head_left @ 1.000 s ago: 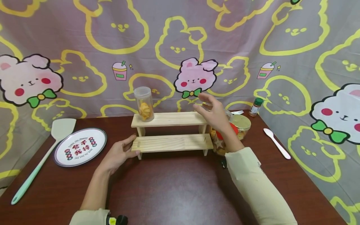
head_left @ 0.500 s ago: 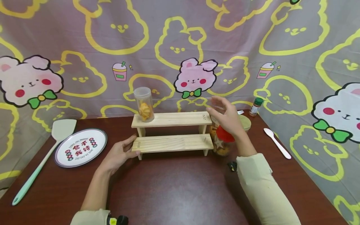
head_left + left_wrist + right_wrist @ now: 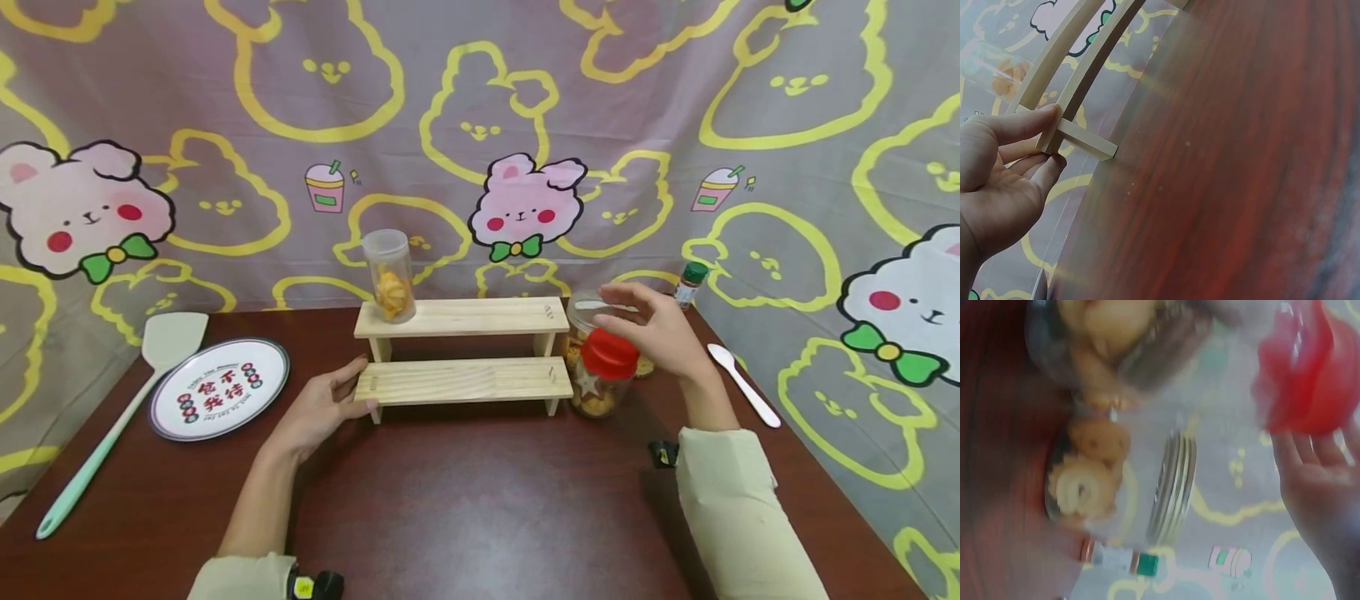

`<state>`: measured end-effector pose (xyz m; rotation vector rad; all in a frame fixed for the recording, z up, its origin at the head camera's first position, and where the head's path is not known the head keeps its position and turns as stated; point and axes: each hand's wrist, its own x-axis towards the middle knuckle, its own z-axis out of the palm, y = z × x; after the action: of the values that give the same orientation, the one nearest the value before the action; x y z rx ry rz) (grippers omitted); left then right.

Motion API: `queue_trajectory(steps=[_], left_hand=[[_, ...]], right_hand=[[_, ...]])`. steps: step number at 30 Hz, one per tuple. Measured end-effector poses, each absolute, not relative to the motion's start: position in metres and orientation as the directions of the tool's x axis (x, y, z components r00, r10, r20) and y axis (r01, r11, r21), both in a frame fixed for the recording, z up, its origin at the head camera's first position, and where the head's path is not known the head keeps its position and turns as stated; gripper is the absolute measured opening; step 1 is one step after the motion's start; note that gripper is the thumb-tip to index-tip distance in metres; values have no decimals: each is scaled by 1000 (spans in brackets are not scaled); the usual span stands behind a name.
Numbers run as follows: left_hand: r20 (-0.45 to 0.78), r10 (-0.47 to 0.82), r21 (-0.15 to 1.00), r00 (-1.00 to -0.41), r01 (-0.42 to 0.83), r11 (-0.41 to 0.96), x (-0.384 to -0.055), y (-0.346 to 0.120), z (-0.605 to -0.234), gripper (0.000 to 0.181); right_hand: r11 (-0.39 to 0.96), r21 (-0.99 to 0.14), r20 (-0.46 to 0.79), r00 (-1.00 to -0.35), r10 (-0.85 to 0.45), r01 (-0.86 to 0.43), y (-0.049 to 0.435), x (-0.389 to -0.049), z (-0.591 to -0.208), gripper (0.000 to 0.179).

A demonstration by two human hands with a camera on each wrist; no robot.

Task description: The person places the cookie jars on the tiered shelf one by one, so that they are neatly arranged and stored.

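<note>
In the head view, a two-step rack [image 3: 463, 380] of pale, grained wood stands on a glossy dark-red table [image 3: 465, 500]. The left hand [image 3: 318, 412] holds the left end of its lower board. A clear round tub [image 3: 391, 283] with a frosted lid and yellow, ridged pieces inside stands on the upper board's left end. Just beside the rack's right end is a clear jar [image 3: 600, 385] with a bright red lid; the right hand [image 3: 663, 333] is curved by that lid, thumb and fingers spread apart. A white plate [image 3: 220, 388] with red lettering and a pale spatula [image 3: 174, 342] lie to the left, a smooth white spoon [image 3: 744, 387] to the right.

The left wrist view shows the grip better: thumb [image 3: 1038, 120] on one face of the squared board, fingertips against the other, clamped on the wood near a short, straight leg [image 3: 1090, 139].

The right wrist view, blurred, shows what the head view mostly hides: a second jar [image 3: 1085, 478] of ring-shaped biscuits with a ridged, gold-toned lid. The fingers are partly behind the red lid; whether they touch it, I cannot tell.
</note>
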<state>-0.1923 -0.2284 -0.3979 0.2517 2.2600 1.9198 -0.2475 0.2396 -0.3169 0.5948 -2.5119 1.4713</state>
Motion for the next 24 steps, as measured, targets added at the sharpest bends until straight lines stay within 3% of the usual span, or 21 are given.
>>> queue_trajectory(steps=[6,15,24], left_hand=[[-13,231,987,-973,24,159,-192,-229,-398,79],[-20,225,986,-974,17,164,-193,-228,-399,79],[-21,226,987,-974,16,160,-194,-229,-399,79]], right_hand=[[458,-779,281,-891,-356,-428,256,-245,-317,49],[578,-719,196,-910,-364,-386,263,-242,-316,51],[580,-727,119,-899,-421,-368,269,-240,-315,48]])
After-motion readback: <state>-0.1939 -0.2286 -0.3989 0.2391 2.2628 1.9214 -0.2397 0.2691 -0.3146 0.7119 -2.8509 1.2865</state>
